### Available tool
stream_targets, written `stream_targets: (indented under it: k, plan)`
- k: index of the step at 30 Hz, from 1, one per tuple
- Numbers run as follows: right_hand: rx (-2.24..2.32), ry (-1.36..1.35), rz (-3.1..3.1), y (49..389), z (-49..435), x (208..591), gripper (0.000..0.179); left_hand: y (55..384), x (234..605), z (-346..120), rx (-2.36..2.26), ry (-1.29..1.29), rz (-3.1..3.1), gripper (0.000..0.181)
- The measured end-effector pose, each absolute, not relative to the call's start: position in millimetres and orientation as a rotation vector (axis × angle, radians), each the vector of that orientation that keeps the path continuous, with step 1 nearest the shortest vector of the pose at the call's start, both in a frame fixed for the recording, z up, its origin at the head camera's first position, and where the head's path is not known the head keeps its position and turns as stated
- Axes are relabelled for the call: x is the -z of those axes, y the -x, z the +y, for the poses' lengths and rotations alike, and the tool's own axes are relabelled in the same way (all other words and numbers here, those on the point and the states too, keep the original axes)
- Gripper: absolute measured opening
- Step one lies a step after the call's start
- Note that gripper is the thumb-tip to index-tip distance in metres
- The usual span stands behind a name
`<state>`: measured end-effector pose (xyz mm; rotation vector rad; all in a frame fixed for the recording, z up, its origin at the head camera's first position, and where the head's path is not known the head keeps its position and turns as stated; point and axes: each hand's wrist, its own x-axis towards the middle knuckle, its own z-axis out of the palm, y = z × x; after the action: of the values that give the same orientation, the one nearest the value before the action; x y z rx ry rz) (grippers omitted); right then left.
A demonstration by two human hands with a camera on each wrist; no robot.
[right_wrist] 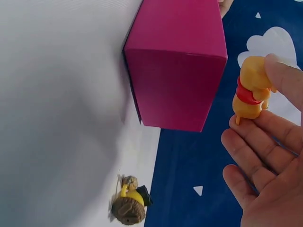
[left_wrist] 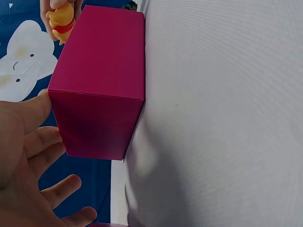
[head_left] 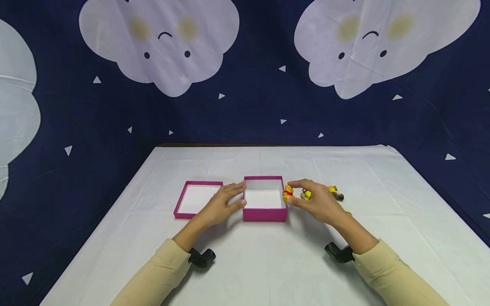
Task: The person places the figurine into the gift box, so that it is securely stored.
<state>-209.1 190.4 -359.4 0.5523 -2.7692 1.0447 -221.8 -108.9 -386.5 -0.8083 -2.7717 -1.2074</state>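
Observation:
A yellow bear figurine with a red shirt (head_left: 288, 193) is pinched between the thumb and fingertips of my right hand (head_left: 320, 203), right at the box's right rim. The magenta box (head_left: 265, 215), white inside, stands open-topped in the middle of the table. At its left side is my left hand (head_left: 221, 205), thumb and fingers spread, fingertips at the upper edge. In the right wrist view the figurine (right_wrist: 249, 87) hangs tilted beside the box wall (right_wrist: 175, 90), held at both ends.
Left of the box lies its magenta-rimmed lid (head_left: 185, 215), white inside, partly behind the left hand. Small yellow toys (head_left: 332, 189) lie right of the box, partly covered by the right hand. One brown-topped figure (right_wrist: 129, 210) shows in the right wrist view.

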Motion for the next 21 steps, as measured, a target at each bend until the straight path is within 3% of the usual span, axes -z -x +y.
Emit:
stream_targets:
  k: [21]
  plan:
    - [-1.094, -0.578, -2.801, 231, 159, 360, 0.051, 220, 384, -108, 1.241, 0.79, -2.783, 0.054]
